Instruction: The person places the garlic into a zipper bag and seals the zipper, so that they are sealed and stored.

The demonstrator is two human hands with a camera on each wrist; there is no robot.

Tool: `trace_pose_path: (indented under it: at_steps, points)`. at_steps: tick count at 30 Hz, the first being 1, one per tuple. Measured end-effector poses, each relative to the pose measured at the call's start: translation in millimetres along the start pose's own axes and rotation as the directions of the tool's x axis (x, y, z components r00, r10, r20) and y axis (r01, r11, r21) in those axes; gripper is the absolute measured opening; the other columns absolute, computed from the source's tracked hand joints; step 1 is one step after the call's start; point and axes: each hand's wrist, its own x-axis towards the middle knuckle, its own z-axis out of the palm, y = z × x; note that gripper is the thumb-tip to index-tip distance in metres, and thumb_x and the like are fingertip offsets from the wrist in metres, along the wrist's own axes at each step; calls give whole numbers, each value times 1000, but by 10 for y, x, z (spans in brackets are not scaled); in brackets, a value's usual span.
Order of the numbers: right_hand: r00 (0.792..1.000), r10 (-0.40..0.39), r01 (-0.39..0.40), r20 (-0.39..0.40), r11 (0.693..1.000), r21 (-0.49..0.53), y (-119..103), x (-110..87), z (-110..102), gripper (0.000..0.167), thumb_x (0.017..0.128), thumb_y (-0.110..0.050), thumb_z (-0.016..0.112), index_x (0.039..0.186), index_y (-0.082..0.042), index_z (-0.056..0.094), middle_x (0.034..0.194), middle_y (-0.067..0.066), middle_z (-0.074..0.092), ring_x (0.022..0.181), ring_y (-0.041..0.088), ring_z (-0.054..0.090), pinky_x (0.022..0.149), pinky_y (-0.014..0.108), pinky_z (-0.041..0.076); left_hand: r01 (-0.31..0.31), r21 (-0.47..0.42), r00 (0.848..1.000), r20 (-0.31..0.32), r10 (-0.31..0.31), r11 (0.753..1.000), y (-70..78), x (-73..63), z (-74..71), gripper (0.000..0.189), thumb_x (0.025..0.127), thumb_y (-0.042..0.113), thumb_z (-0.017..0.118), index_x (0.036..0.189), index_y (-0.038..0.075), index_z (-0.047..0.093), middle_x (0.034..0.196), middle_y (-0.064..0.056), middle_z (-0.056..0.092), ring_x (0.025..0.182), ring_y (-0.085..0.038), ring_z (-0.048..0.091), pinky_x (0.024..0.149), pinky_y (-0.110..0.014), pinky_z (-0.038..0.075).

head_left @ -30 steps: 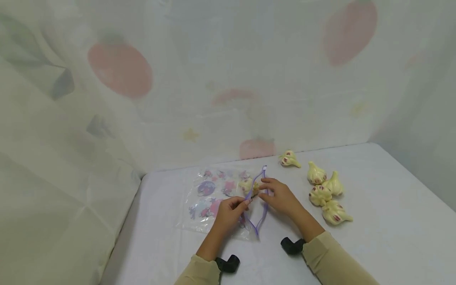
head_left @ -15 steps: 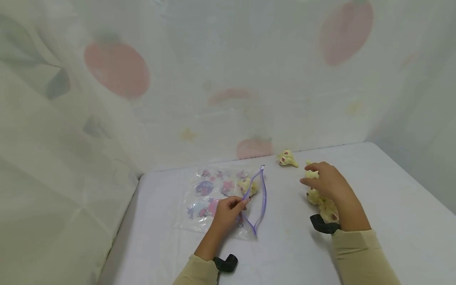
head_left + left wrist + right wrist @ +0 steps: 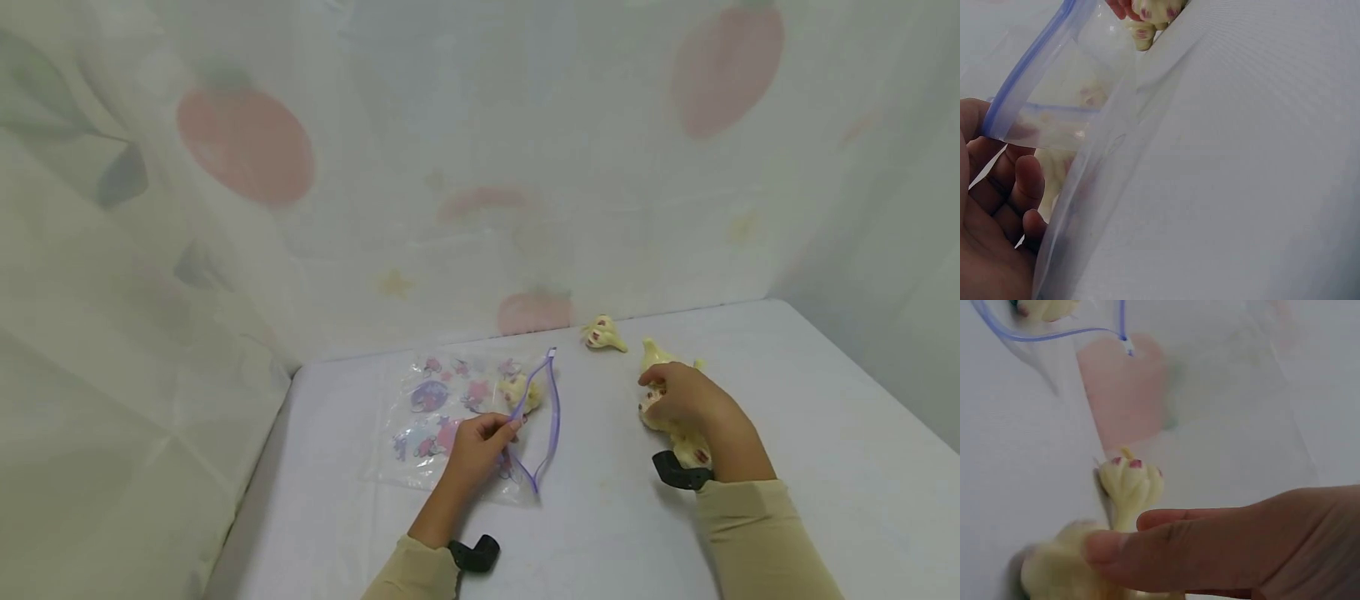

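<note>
My left hand (image 3: 478, 443) pinches the purple rim of a clear printed zip bag (image 3: 429, 433), keeping its mouth apart. In the left wrist view the purple zip strip (image 3: 1030, 57) runs up from thumb and fingers. A garlic bulb (image 3: 516, 392) lies inside the bag near the mouth. To the right, my right hand (image 3: 693, 402) grips a garlic bulb (image 3: 652, 413) in a small cluster, thumb against its side. That bulb looks blurred in the right wrist view, partly covered by the thumb (image 3: 1107, 547). Other cluster bulbs are partly hidden under the hand.
A lone garlic bulb (image 3: 602, 332) lies at the table's back edge. Another bulb (image 3: 692, 451) sits below the right hand, near the black wrist mount (image 3: 678, 471). A patterned curtain (image 3: 480, 167) rises behind the white table (image 3: 592, 533).
My right hand has left the bag mouth, moved right to the garlic cluster and lowered onto a bulb. My left hand has stayed on the bag rim.
</note>
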Motion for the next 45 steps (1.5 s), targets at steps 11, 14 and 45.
trace_pose_path:
  at_steps: [11,14,45]
  points:
    - [970,-211,216,-123,976,30,-129,210,289,42,70,-1,75,111,-8,67,110,12,61,101,28,54,88,43,45,1,-1,1000,2,-1,1000,-21,9,1,28,92,27,70,94,-1,73,78,-7,69,57,-10,55,48,-23,52]
    - [967,-209,218,-144,975,50,-162,236,338,41,71,-1,75,111,-10,68,115,13,65,108,32,56,94,50,45,4,-3,1000,6,-4,1000,-25,7,-3,28,92,28,70,94,0,73,79,-9,69,57,-10,55,48,-23,52]
    - [926,-250,281,-283,956,78,-167,476,766,57,69,-4,72,121,0,48,121,26,47,111,36,50,96,51,44,-15,49,1000,3,15,999,-11,-5,-7,28,93,29,69,93,2,74,79,-9,69,61,-12,55,51,-21,50]
